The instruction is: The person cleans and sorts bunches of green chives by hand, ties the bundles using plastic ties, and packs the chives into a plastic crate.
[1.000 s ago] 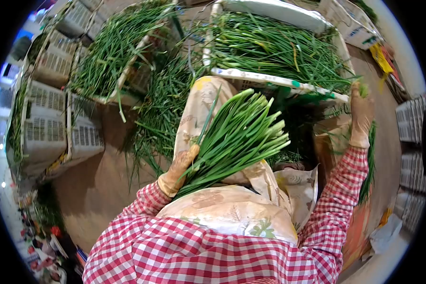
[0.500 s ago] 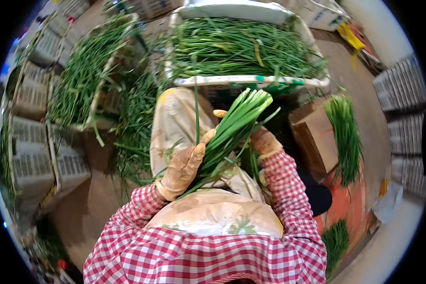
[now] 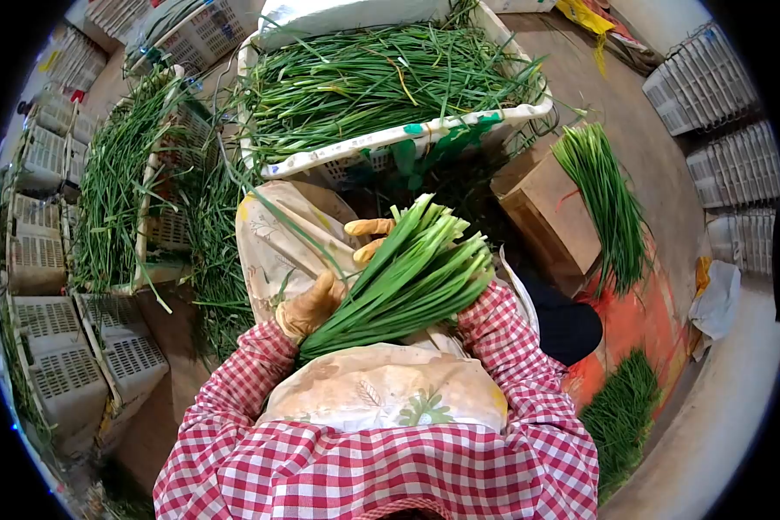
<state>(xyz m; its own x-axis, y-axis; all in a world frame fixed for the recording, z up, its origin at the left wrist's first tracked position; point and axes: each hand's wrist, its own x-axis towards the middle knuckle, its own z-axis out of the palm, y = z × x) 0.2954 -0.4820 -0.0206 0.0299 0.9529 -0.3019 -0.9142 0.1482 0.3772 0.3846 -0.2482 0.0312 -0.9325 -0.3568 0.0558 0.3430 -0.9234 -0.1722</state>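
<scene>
A thick bundle of garlic chives [image 3: 399,282] lies slantwise over my lap, its pale cut ends toward the upper right. My left hand [image 3: 314,305], in a tan stained glove, grips its lower left side; the fingers are hidden beneath the leaves. My right hand [image 3: 370,238] reaches under the bundle from the right. Its palm is covered, and the gloved fingertips that stick out on the left side appear to belong to it. A loose long leaf [image 3: 299,227] slants across the apron [image 3: 277,212] above my left hand.
A white crate [image 3: 355,139] heaped with chives stands in front; another full crate [image 3: 150,191] is at left. At right, a chive bunch [image 3: 602,204] rests on a cardboard box [image 3: 537,208]. More chives [image 3: 620,416] lie at lower right. Stacked crates [image 3: 702,82] line the wall.
The bundle has tilted lower to the right and fanned out, its cut ends more spread. My right hand is now mostly covered by it. The view has turned, shifting the surroundings leftward.
</scene>
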